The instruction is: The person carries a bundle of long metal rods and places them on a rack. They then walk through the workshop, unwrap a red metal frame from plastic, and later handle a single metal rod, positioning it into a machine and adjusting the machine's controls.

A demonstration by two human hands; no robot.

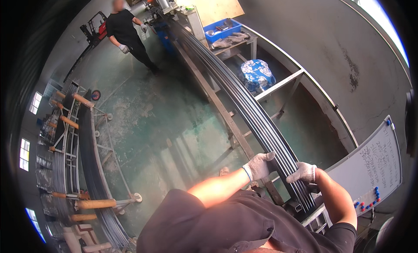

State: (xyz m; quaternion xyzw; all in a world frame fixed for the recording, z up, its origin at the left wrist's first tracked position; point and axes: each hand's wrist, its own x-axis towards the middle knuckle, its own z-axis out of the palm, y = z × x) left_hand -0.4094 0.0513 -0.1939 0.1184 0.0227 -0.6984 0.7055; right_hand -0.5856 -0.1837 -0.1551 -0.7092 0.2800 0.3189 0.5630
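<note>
A long bundle of dark, shiny metal tubes runs from the machine at the far end down to my body. Both my hands wear whitish work gloves and press on the bundle near its close end. From the left side, my left hand grips the edge of the tubes, its thumb toward their top. Opposite it, my right hand clasps the right edge, fingers lying over the upper faces. The undersides of both grips are hidden. One square open tube end shows just below my right hand.
A metal frame carries the tubes. Left stands a rack of long bars with padded arms. A gloved co-worker is near the machine. At right are a blue bin, a flowered stool and a whiteboard.
</note>
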